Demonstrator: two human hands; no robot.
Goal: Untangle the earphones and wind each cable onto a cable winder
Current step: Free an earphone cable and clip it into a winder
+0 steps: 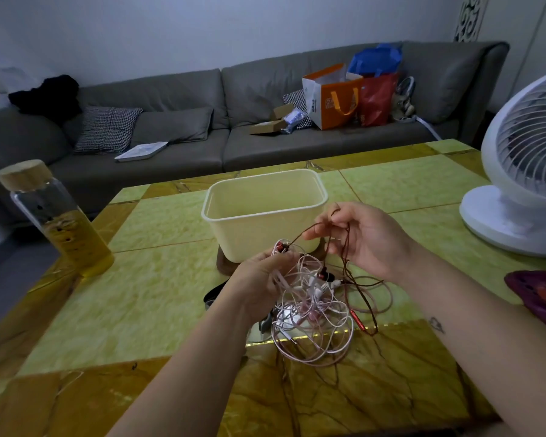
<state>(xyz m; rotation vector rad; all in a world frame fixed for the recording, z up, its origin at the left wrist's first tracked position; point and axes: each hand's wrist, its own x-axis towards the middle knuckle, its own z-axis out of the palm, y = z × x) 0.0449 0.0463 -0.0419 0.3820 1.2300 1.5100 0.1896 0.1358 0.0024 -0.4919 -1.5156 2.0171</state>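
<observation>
The left hand (pixel 259 280), fingers curled, grips a bunch of pink and white strands at the top of the tangle of pink, white and dark red earphone cables (pixel 312 313), with a red metal earbud (pixel 281 247) standing just above its fingertips. The right hand (pixel 368 239), at two o'clock from the left, pinches a thin dark red cable (pixel 345 263) between thumb and fingers. One stretch of it runs across to the earbud, and another drops from the palm into the tangle. The lower loops lie on the yellow-green marbled stone desk (pixel 158 288) between the forearms. A small dark object (pixel 210 294) sits half hidden behind the left wrist, at nine o'clock from the tangle; I cannot tell what it is. At twelve o'clock, just behind both hands, a cream rectangular plastic tub (pixel 262 212) stands on a dark wooden base (pixel 223 268). Well apart at ten o'clock is a tall glass bottle with a wooden lid (pixel 56 216), partly filled with yellow liquid. A white round fan (pixel 524 171) stands at two o'clock, and a purple patterned object (pixel 536 294) lies at three o'clock by the desk edge. A grey sofa (pixel 177 99) strewn with bags and cushions runs along the back.
</observation>
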